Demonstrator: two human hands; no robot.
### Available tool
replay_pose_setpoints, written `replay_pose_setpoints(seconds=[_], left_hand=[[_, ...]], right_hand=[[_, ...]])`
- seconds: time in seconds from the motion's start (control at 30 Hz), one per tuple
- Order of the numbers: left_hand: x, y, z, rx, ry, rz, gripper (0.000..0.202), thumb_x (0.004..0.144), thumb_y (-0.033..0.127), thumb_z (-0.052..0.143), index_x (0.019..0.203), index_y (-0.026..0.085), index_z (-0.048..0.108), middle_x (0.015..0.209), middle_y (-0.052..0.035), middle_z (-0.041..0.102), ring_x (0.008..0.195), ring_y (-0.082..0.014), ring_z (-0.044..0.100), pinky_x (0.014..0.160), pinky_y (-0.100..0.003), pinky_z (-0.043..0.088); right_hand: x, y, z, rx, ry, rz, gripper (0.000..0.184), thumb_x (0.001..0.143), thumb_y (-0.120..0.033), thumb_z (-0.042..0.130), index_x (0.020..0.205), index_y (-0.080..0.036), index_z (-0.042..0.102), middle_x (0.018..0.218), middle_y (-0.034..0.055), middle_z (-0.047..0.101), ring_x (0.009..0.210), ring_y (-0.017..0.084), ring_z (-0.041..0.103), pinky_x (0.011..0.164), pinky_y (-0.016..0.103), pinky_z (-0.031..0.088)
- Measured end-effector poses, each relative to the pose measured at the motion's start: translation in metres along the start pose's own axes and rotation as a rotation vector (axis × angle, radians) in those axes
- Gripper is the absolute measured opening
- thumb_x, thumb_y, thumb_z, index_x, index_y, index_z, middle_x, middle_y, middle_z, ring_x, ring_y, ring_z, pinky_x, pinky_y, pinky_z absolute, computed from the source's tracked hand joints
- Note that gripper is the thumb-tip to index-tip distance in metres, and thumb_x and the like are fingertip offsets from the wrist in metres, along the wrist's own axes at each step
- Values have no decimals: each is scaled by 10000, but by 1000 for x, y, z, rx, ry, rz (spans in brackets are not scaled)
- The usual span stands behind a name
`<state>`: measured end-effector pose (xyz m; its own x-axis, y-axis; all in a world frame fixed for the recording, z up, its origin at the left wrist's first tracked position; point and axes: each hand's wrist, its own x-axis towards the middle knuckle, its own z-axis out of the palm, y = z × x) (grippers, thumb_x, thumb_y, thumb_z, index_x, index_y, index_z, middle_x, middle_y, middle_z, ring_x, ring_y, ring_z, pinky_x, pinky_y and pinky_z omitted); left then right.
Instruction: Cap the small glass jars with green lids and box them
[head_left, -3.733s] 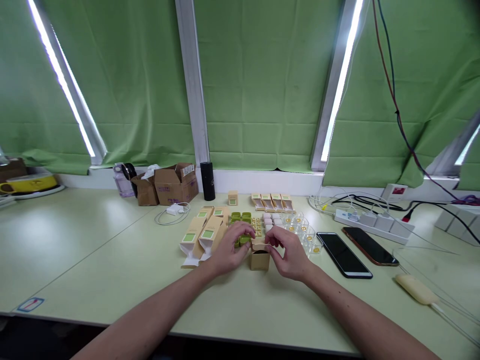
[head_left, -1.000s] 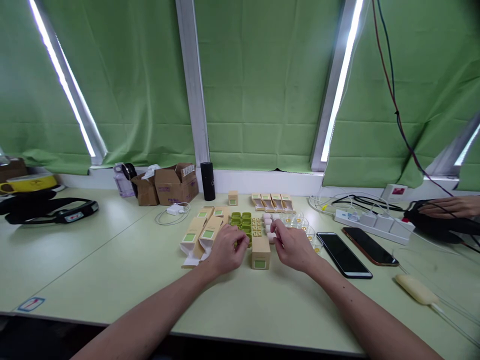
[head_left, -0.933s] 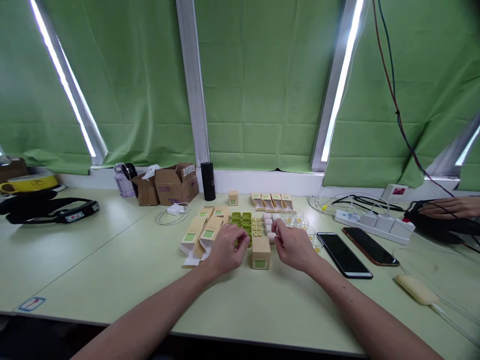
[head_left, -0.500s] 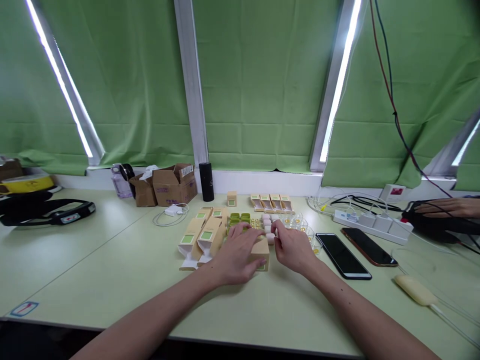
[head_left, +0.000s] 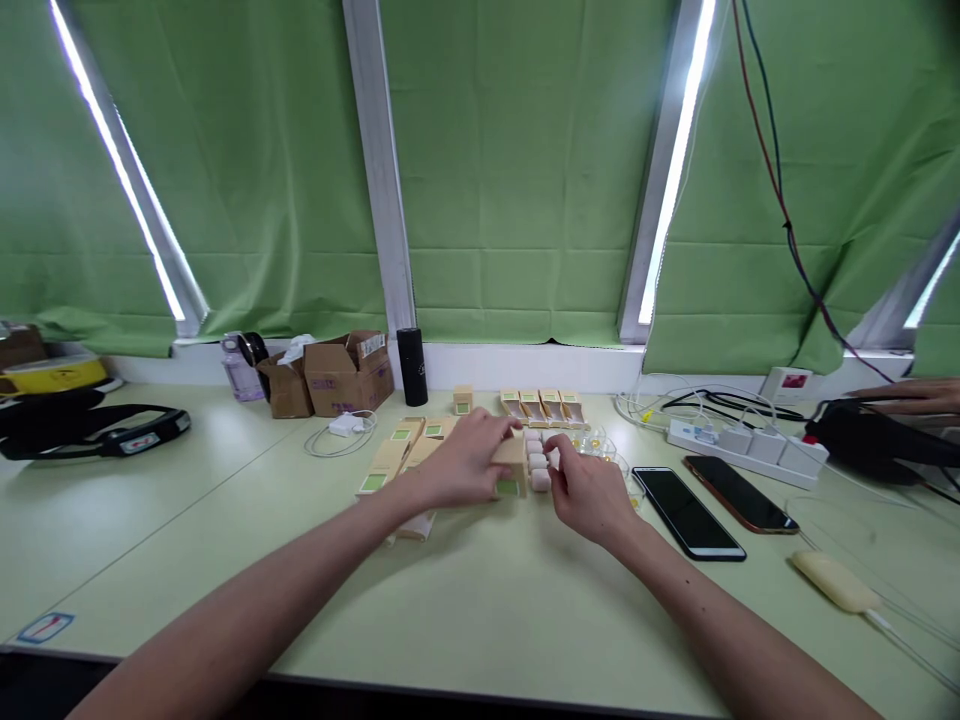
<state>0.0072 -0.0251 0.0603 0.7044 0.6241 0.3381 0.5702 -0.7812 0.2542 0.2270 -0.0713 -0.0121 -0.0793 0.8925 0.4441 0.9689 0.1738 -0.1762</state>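
Now that the left hand has clasped it, the box sits farther, seemingly lifted; the right hand half-curls, contents unclear.

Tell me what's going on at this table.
A person's left hand grips a small cardboard box with a green label; I can't tell if the box is off the table. The right hand, fingers curled, is beside the pale round pieces and clear cups; whether it holds anything is unclear. More cartons lie by the left forearm. At the far right, another person's hand is at a black bag.
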Motion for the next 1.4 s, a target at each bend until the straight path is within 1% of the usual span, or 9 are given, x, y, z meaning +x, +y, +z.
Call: replay_pose_setpoints(seconds=[0.13, 0.27, 0.4, 0.6, 0.77, 0.97, 1.23, 1.33, 1.4], left_hand=[[40, -45, -19, 50, 106, -94, 562, 840, 205, 691, 1381, 212, 537, 1318, -123, 640, 1260, -307, 570, 1068, -436, 507], [75, -90, -25, 304, 100, -153, 545, 861, 216, 684, 1384, 194, 532, 1398, -122, 634, 1326, -314, 514, 1087, -424, 482], [92, -120, -15, 375, 79, -218, 512, 862, 153, 651, 1362, 165, 547, 1387, -138, 650, 1306, -329, 507, 1088, -416, 447], [102, -151, 11, 439, 12, -304, 450, 838, 115, 660, 1277, 179, 587, 1305, -132, 686, 1242, -329, 520, 1038, -398, 446], [104, -168, 28, 468, -22, -333, 421, 825, 114, 669, 1235, 179, 600, 1268, -138, 685, 1223, -330, 526, 1008, -393, 459], [101, -178, 42, 501, -42, -364, 456, 814, 104, 658, 1262, 173, 601, 1261, -140, 690, 1213, -322, 535, 1025, -392, 450], [100, -180, 48, 499, -38, -382, 416, 852, 101, 662, 1256, 200, 641, 1294, -135, 703, 1255, -325, 566, 1101, -425, 412], [98, -181, 46, 497, -22, -417, 413, 892, 165, 697, 1299, 203, 638, 1335, -149, 685, 1294, -326, 565, 1125, -447, 418], [95, -183, 43, 496, -20, -455, 389, 949, 263, 700, 1324, 185, 630, 1358, -149, 661, 1281, -314, 588, 1104, -485, 469]], right_hand=[[0, -2, -1, -3, -6, 0, 287, 971, -197, 506, 1255, -230, 486, 787, 2, 754, 706, 220, 695, 591, 310, 179], [-1, -5, -2, 5, -19, 2, 301, 975, -217, 522, 1272, -243, 479, 822, 6, 770, 745, 226, 710, 593, 315, 176], [-2, -7, -5, 2, -35, 1, 309, 981, -215, 510, 1284, -248, 469, 847, 10, 778, 772, 236, 724, 596, 318, 177], [-2, -9, -7, -4, -67, 3, 339, 996, -234, 507, 1329, -243, 450, 863, 21, 783, 793, 246, 735, 598, 325, 186], [-2, -8, -5, -6, -64, -13, 368, 1005, -246, 511, 1364, -244, 431, 895, 29, 794, 806, 246, 738, 602, 321, 192], [-2, -8, -3, -37, -84, -11, 408, 1004, -254, 524, 1395, -241, 408, 906, 33, 792, 822, 255, 743, 612, 318, 200], [-3, -9, -3, -59, -101, -20, 423, 1007, -267, 515, 1409, -234, 389, 881, 32, 786, 813, 262, 746, 600, 326, 207], [-3, -9, -1, -64, -106, -21, 424, 1013, -275, 514, 1416, -234, 386, 884, 36, 786, 809, 263, 747, 602, 323, 218], [-3, -9, 0, -68, -114, -19, 423, 1015, -277, 515, 1416, -235, 389, 878, 38, 785, 806, 265, 747, 605, 321, 228]])
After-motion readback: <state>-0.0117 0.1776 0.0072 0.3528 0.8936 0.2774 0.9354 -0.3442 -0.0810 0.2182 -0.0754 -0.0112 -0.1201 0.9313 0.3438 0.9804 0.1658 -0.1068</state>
